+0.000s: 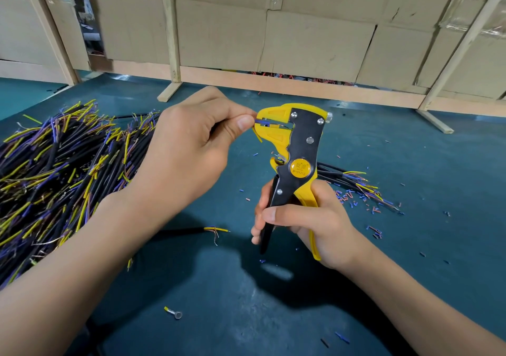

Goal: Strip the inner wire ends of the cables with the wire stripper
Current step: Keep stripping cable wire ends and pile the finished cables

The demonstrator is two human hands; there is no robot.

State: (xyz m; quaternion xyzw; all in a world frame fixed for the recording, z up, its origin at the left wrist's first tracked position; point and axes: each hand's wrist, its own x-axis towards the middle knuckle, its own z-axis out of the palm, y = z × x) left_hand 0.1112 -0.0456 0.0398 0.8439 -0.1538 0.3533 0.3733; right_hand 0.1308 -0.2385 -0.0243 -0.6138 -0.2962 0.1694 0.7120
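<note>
A teal bench mat (410,147) carries everything here, with the wire stripper (294,150) held upright over its middle. Left of the stripper a big heap of black cables (63,169) sprawls, their yellow, blue and brown inner wires fanning out; a smaller bundle of cables (353,180) lies just right of the stripper's handles, amid scattered bits of cut insulation (353,197). Below the stripper a single loose cable (191,230) lies flat, and nearer the viewer a small ring terminal (175,313). Behind it all stands a cardboard-and-timber partition (301,40). The stripper is yellow plastic with black steel plates, its mouth pointing left and parted round a blue inner wire (261,121). The left hand (191,147) pinches that wire between thumb and forefinger right at the mouth, the cable itself hidden in the fist. The right hand (306,218) wraps both handles, fingers curled firmly round them.
</note>
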